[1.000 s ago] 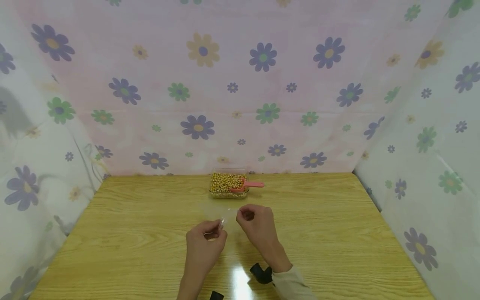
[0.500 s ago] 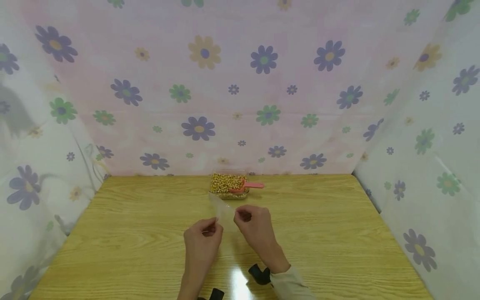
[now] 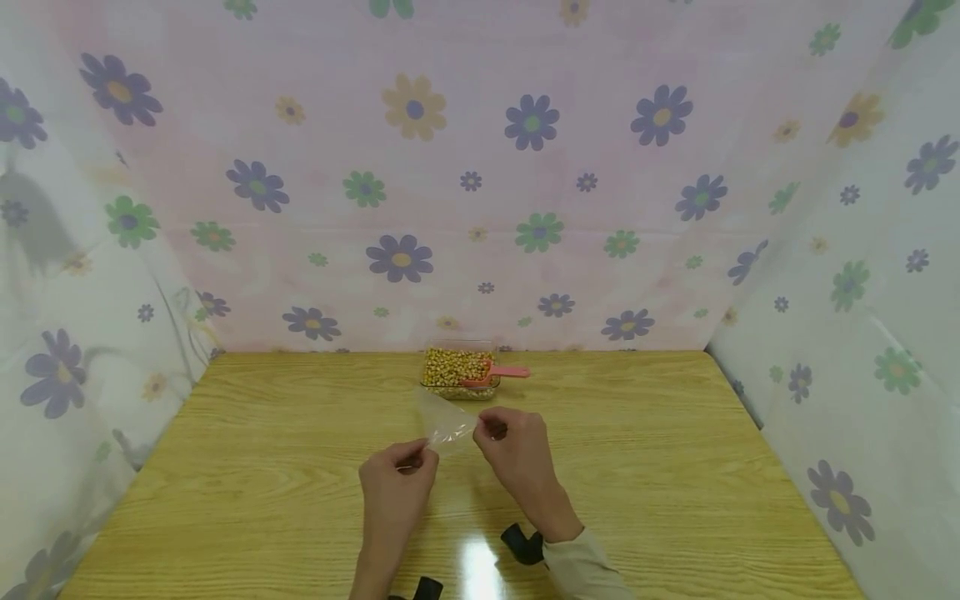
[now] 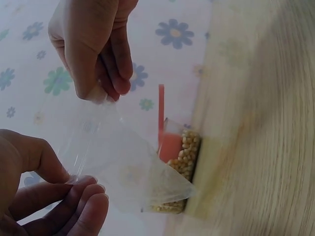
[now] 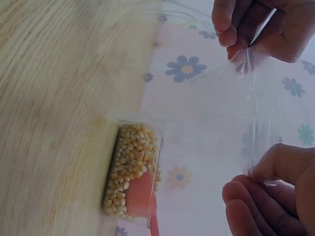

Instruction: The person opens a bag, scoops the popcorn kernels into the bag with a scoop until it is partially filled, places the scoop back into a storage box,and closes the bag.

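Note:
A clear plastic bag [image 3: 448, 423] is stretched between both hands above the table. My left hand [image 3: 399, 483] pinches one side of its edge between thumb and index finger. On the other side, my right hand [image 3: 517, 454] pinches the edge the same way. The bag [image 4: 133, 162] narrows to a corner away from the hands in the left wrist view. Beyond it stands a clear rectangular container [image 3: 459, 392] filled with yellow corn kernels [image 5: 130, 157]. A pink scoop [image 3: 510, 372] lies in the kernels, its handle sticking out to the right.
The wood-grain table [image 3: 262, 467] reaches back to a flower-printed cloth [image 3: 480, 200], with more of this cloth at both sides. Black bands with mounts [image 3: 522, 546] sit at the wrists.
My left hand has moved slightly left, away from the right hand. The bag between them has spread from a crumpled bunch into a wider, taut sheet.

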`<state>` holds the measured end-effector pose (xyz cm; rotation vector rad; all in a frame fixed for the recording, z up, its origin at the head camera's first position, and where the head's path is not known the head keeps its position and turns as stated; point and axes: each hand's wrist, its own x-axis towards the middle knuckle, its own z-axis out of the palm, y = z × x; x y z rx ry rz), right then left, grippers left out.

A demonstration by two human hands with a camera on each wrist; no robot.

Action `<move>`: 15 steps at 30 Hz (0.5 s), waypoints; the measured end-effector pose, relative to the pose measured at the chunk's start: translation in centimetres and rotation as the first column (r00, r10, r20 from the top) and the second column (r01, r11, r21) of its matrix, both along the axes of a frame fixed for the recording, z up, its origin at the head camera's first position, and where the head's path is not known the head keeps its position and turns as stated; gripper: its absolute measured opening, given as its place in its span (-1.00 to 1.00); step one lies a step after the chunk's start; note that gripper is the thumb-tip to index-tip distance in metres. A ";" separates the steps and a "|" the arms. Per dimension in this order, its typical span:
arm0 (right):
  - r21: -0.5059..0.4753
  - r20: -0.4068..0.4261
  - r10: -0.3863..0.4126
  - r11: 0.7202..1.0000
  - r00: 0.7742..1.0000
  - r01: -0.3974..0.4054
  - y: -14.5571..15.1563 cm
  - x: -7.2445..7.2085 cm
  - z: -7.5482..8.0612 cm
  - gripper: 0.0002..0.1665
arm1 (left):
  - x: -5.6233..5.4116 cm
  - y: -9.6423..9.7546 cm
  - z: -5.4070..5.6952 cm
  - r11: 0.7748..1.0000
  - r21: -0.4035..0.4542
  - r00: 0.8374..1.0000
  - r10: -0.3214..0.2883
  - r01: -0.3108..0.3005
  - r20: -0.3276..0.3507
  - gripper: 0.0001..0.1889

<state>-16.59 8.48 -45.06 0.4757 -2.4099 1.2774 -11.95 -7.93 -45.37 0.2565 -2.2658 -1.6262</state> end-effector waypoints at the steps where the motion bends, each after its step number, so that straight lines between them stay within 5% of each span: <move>1: -0.002 0.006 0.001 1.000 1.000 -0.001 0.0 0.0 0.0 -0.90 | 0.0 0.0 -0.1 1.000 0.000 1.000 -0.004 0.004 0.002 -0.82; 9: 0.035 0.017 0.056 0.998 0.998 -0.057 0.1 0.3 -0.1 -0.89 | 0.0 0.7 0.0 0.997 0.030 0.998 -0.070 0.070 -0.006 -0.87; 15: 0.107 -0.020 0.134 0.986 0.991 -0.132 0.0 0.8 0.4 -0.84 | -0.1 0.8 0.4 0.994 -0.107 0.993 -0.010 -0.002 -0.117 -0.78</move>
